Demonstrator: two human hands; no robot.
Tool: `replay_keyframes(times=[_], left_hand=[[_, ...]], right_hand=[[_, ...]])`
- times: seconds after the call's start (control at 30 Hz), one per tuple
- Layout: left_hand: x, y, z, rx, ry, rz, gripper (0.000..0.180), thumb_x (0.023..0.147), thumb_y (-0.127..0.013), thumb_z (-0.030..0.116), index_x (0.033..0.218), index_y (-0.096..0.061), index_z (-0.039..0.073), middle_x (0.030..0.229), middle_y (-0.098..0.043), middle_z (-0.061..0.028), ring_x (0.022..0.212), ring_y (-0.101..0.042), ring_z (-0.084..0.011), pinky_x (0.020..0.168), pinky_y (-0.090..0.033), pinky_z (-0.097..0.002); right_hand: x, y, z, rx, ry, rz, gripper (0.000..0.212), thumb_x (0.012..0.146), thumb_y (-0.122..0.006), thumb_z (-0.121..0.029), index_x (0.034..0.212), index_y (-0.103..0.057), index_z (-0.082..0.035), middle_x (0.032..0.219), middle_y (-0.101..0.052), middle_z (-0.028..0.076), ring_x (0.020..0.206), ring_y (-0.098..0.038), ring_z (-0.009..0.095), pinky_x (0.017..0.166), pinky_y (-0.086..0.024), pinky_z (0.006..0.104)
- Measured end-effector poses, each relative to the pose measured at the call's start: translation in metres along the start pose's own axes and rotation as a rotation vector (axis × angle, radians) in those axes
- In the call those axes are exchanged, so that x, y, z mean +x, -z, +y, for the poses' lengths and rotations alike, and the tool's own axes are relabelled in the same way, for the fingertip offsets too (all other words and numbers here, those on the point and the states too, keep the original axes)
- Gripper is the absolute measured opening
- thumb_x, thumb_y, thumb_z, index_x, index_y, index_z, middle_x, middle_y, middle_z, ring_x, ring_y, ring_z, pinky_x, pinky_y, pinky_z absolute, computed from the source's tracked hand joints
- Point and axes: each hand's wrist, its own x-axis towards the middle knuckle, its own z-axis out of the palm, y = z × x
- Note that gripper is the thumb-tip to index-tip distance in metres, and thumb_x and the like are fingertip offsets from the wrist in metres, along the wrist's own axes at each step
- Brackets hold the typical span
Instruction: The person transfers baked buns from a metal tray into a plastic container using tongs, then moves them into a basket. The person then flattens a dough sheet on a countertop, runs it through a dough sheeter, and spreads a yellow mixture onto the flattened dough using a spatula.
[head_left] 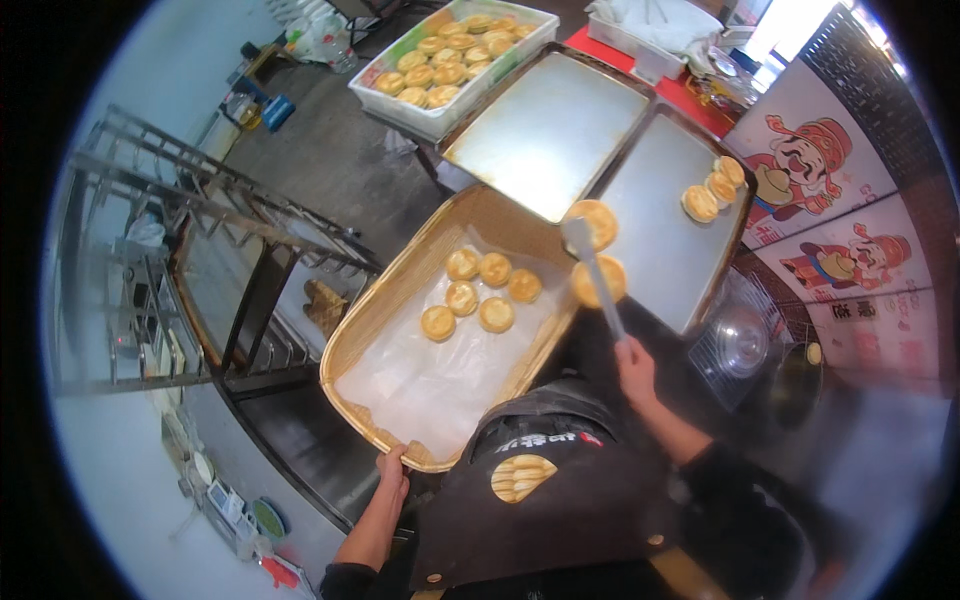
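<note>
My left hand [393, 470] is closed round the near rim of a wicker basket [345, 345], which is lined with white paper [420, 385]. Several round golden pastries [495, 268] lie on that paper. In my right hand [634, 372] is a pair of long grey metal tongs [607, 295], slightly blurred. Its upper arm crosses one golden pastry [614, 280], and its broad tip lies over another pastry [598, 222]. Both are by the basket's right edge, next to a baking tray [655, 215]; their undersides are hidden. Three more pastries [720, 188] sit at that tray's right side.
Beyond the basket lies a second baking tray [550, 125]. A white crate [440, 122] full of pastries stands at the far side. Metal racks [230, 215] are at the left. Decorated panels [825, 165] and a wire basket [720, 375] stand at the right.
</note>
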Motion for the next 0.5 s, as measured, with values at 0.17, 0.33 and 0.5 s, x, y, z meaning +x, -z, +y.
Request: replay_keyframes(times=[0.17, 0.33, 0.5], left_hand=[[-0.005, -0.022, -0.012, -0.024, 0.010, -0.018, 0.037, 0.078, -0.071, 0.007, 0.113, -0.060, -0.001, 0.094, -0.065, -0.0079, 0.074, -0.065, -0.0201, 0.059, -0.050, -0.0314], [-0.028, -0.028, -0.034, 0.014, -0.017, 0.031, 0.035, 0.079, -0.071, 0.005, 0.111, -0.062, -0.006, 0.094, -0.066, -0.0098, 0.078, -0.066, -0.0219, 0.067, -0.053, -0.0331], [-0.045, -0.038, -0.046, 0.074, -0.067, -0.001, 0.038, 0.078, -0.072, 0.003, 0.113, -0.064, -0.010, 0.100, -0.070, -0.0151, 0.085, -0.069, -0.0237, 0.074, -0.056, -0.0342]], right_hand=[[-0.006, -0.030, -0.003, -0.096, -0.113, -0.476, 0.037, 0.104, -0.061, -0.030, 0.125, -0.068, 0.000, 0.093, -0.070, 0.005, 0.086, -0.063, 0.013, 0.080, -0.051, 0.0323], [-0.010, -0.093, 0.019, -0.251, -0.062, -0.701, 0.041, 0.105, -0.058, -0.037, 0.114, -0.072, 0.001, 0.075, -0.059, 0.001, 0.070, -0.051, 0.010, 0.063, -0.045, 0.0313], [-0.029, -0.162, 0.045, -0.160, -0.128, -0.749, 0.042, 0.104, -0.060, -0.041, 0.098, -0.071, -0.001, 0.073, -0.058, 0.000, 0.067, -0.050, 0.010, 0.061, -0.044, 0.0312]])
